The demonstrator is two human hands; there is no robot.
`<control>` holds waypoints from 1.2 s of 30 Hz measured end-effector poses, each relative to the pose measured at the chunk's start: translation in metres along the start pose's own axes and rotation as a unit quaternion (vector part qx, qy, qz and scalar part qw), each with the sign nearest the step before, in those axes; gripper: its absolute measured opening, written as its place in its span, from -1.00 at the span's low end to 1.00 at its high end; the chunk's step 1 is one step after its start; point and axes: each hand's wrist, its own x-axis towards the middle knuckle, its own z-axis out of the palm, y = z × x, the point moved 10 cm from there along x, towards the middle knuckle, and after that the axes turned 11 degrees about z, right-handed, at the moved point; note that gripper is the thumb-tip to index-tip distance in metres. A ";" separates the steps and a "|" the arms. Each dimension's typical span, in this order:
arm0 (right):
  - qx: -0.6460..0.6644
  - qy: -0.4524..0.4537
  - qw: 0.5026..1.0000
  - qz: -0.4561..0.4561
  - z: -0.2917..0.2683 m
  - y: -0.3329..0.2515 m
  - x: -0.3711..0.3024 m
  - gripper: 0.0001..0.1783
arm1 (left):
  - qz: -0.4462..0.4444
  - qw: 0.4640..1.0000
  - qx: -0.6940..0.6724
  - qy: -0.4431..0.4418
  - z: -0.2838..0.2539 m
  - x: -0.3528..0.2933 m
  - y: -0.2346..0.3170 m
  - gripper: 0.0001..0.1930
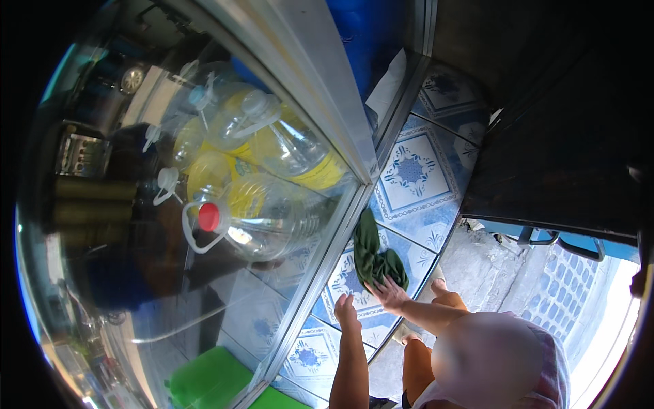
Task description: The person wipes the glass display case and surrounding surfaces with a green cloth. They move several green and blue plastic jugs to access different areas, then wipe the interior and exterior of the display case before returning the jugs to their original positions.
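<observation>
My right hand (390, 296) is on the near end of a crumpled dark green cloth (373, 249), its fingers pressed into the fabric. The cloth lies bunched on blue-and-white patterned tiles (412, 174), beside a metal frame rail. To the left, my left hand (347, 311) is held over the tiles close to that rail, empty, its fingers slightly bent and apart.
A metal-framed glass panel (320, 273) runs along the left. Behind it are several clear plastic jugs (266, 211) and a green object (211, 378). A dark panel (565, 136) hangs at the right. Grey paving (484, 273) lies below the tiled ledge.
</observation>
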 end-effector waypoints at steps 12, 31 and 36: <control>0.441 0.010 0.897 -0.040 -0.158 -0.042 -0.089 -0.05 | -0.036 0.947 -0.197 -0.251 0.035 -0.083 -0.001 0.07; 0.696 0.001 0.705 -0.134 -0.300 -0.013 -0.150 -0.14 | -0.023 0.775 -0.538 -0.331 0.108 -0.166 0.099 -0.53; 0.452 0.155 0.875 -0.073 -0.335 0.014 -0.134 -0.26 | 0.052 0.944 -0.288 -0.154 0.056 -0.105 0.135 -0.75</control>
